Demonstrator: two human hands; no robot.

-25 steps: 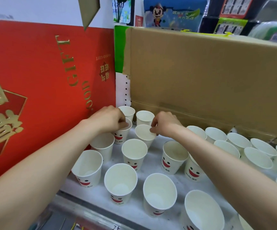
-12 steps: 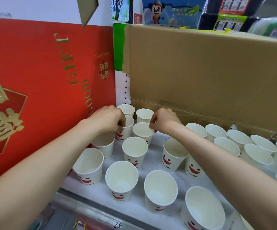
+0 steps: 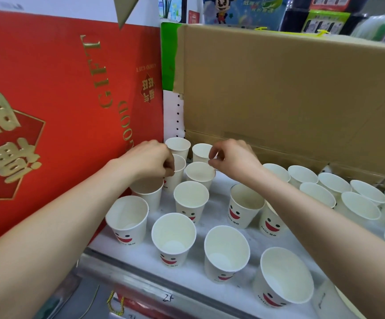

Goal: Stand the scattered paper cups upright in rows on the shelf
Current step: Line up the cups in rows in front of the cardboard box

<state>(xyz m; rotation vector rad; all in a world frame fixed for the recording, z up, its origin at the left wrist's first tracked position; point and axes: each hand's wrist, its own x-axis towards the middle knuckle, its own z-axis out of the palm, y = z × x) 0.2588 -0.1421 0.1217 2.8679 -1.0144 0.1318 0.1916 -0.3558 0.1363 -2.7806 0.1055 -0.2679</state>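
Several white paper cups with red smiling faces stand upright on the white shelf. My left hand reaches to the back left and pinches the near rim of a cup in the second row from the back. My right hand is beside it, thumb and forefinger curled at the far right rim of the neighbouring cup. Two more cups stand right behind, against the back. Nearer cups form loose rows towards the shelf's front edge.
A tall red gift box walls the left side, close to my left hand. A brown cardboard box closes off the back. More upright cups crowd the right. The metal shelf lip runs along the front.
Both hands have stayed at the two back cups and shifted them slightly backward. My right fingers have lifted a little at the rim. The view has tilted slightly.
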